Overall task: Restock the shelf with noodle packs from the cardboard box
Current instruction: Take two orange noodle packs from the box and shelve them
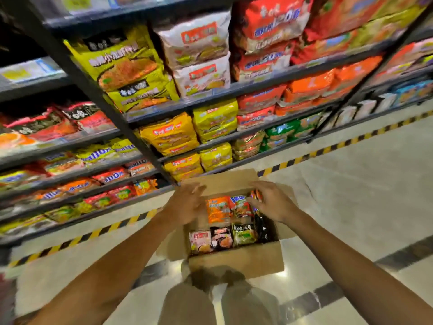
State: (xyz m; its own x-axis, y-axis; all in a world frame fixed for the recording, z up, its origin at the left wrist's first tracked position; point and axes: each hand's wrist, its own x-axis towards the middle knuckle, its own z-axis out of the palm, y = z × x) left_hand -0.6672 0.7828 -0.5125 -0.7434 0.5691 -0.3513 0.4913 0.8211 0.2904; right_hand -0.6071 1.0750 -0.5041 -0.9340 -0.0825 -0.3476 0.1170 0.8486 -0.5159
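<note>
An open cardboard box stands on the floor in front of me, filled with several upright noodle packs. My left hand is at the box's far left corner, fingers spread, beside an orange noodle pack. My right hand reaches into the far right of the box, its fingers curled over the red and orange packs there. Whether it grips them is unclear. Pink, black and green packs fill the near row. The dark shelf rises behind the box, stocked with multipacks.
Yellow-black hazard tape runs along the shelf base on the pale tiled floor. A dark upright post splits the shelving. My legs in light trousers are just behind the box. Open floor lies to the right.
</note>
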